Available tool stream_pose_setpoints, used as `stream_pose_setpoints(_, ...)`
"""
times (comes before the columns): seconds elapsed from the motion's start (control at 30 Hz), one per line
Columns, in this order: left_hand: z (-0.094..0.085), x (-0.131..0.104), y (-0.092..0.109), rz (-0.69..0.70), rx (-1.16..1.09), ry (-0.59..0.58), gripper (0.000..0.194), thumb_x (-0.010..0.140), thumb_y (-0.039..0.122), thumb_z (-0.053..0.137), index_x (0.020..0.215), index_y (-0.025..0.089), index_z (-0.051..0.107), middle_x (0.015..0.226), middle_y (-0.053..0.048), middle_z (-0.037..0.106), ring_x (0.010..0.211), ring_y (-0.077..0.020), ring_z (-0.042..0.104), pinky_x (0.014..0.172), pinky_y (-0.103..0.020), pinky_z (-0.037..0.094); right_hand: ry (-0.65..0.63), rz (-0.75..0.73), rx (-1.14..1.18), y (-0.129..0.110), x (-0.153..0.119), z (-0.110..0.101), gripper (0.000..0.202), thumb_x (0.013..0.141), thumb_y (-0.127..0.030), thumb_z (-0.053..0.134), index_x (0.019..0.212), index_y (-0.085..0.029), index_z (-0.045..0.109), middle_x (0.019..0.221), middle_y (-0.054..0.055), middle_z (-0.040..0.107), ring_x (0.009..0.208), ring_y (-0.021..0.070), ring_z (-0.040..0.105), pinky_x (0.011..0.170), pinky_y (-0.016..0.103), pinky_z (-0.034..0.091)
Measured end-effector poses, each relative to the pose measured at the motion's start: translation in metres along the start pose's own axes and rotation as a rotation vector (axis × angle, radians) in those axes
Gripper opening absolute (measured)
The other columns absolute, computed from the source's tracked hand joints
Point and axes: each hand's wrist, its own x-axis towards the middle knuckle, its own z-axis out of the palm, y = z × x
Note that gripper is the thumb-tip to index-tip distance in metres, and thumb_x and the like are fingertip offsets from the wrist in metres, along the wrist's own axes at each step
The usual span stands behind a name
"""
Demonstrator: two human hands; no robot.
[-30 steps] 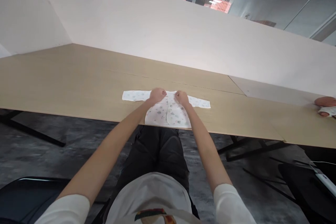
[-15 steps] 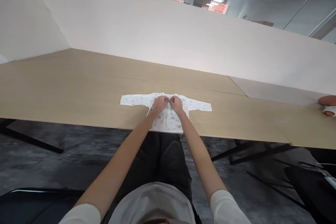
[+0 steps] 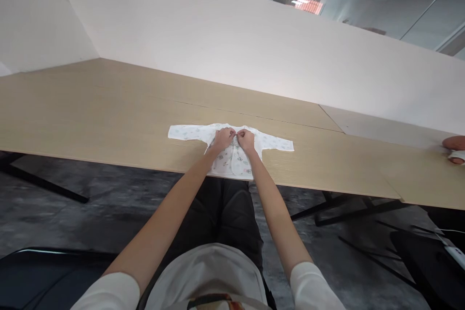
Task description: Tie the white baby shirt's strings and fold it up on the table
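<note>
1. White patterned shirt (image 3: 240, 159), front side up on the counter (image 3: 109, 116), straight ahead of you: sleeves spread out to both sides, body pointing back at you.
2. And you're right in at the middle of the chest, just below the neckline. Left hand (image 3: 224, 138) and right hand (image 3: 246, 140) almost meet, the fingers of each closed to a small pinch on the cloth. Whether a button, snap or tie sits between them, I can't tell; it's too small.
3. Watch that pinch! Your hold looks slim, so a slightly uneven tug could slip one side of the front free.
4. Mind the alignment, too. If your hands sit at different heights along the front opening, the two edges could end up skewed and the cloth puckered.
5. Down at the hem, it's tight: the lower border lies right by the counter's near edge, close above your lap. Pull toward yourself and the shirt could slide over.
6. Those forearms cross low over both sides of the body; a dragging wrist could ruck up the fabric.
7. Sleeves look fairly flat for now, but lift the chest sharply and they could twist inward.
</note>
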Motion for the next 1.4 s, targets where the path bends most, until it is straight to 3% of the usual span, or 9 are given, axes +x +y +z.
stream_pose_setpoints(0.23,-0.001,0.001,0.000,0.025,-0.070,-0.020,0.026,0.090,0.028,0.048,0.098,0.020,0.071,0.103,-0.007,0.073,0.097,-0.0227,0.064,0.097,-0.038,0.042,0.027,-0.009,0.108,-0.001,-0.003,-0.001,0.028,0.079,-0.018,0.048,0.100,-0.020,0.066,0.074,0.000,0.070,0.078,0.0171,0.066,0.084,0.029,0.050)
stream_pose_setpoints(0.43,-0.008,-0.002,-0.007,0.067,-0.147,-0.053,0.027,0.084,0.029,0.053,0.098,0.020,0.074,0.104,-0.005,0.074,0.095,-0.0213,0.065,0.092,-0.032,0.047,0.034,0.054,0.192,0.002,0.000,-0.001,0.024,0.074,-0.019,0.051,0.094,-0.020,0.065,0.072,-0.001,0.069,0.077,0.0173,0.065,0.083,0.030,0.050)
stream_pose_setpoints(0.6,-0.019,-0.009,-0.012,0.115,-0.130,-0.148,0.028,0.083,0.033,0.052,0.082,0.018,0.075,0.093,-0.005,0.075,0.090,-0.0224,0.066,0.088,-0.033,0.049,0.080,0.133,0.210,0.004,0.010,-0.003,0.029,0.070,-0.017,0.049,0.094,-0.019,0.066,0.075,0.000,0.068,0.077,0.0170,0.065,0.082,0.029,0.050)
stream_pose_setpoints(0.77,-0.015,-0.016,-0.011,0.124,-0.091,-0.075,0.019,0.078,0.029,0.061,0.084,0.020,0.076,0.111,-0.007,0.072,0.108,-0.0244,0.063,0.102,-0.036,0.043,-0.049,0.214,0.273,-0.001,0.015,-0.010,0.022,0.069,-0.016,0.051,0.085,-0.019,0.065,0.065,-0.001,0.065,0.063,0.0159,0.061,0.071,0.029,0.052)
stream_pose_setpoints(0.87,-0.011,-0.018,-0.010,0.141,-0.068,-0.064,0.018,0.079,0.028,0.060,0.082,0.022,0.076,0.113,-0.005,0.071,0.108,-0.0242,0.063,0.103,-0.037,0.043,-0.120,0.129,0.209,-0.001,0.002,-0.013,0.016,0.067,-0.014,0.053,0.077,-0.020,0.064,0.061,-0.002,0.063,0.062,0.0162,0.061,0.073,0.030,0.051)
stream_pose_setpoints(1.07,-0.008,-0.020,-0.012,0.171,-0.011,-0.038,0.022,0.084,0.030,0.056,0.082,0.023,0.076,0.113,-0.004,0.071,0.110,-0.0255,0.060,0.103,-0.040,0.041,-0.055,-0.057,0.157,0.005,-0.029,-0.010,0.023,0.068,-0.011,0.049,0.083,-0.021,0.063,0.072,-0.002,0.065,0.070,0.0154,0.061,0.078,0.030,0.049)
stream_pose_setpoints(1.4,-0.006,-0.019,-0.013,0.174,-0.050,-0.034,0.025,0.086,0.033,0.052,0.085,0.022,0.074,0.114,-0.005,0.070,0.112,-0.0244,0.059,0.106,-0.041,0.039,0.037,-0.008,0.275,0.004,-0.031,-0.004,0.026,0.064,-0.016,0.056,0.085,-0.024,0.044,0.066,-0.008,0.056,0.067,0.0151,0.058,0.071,0.028,0.046)
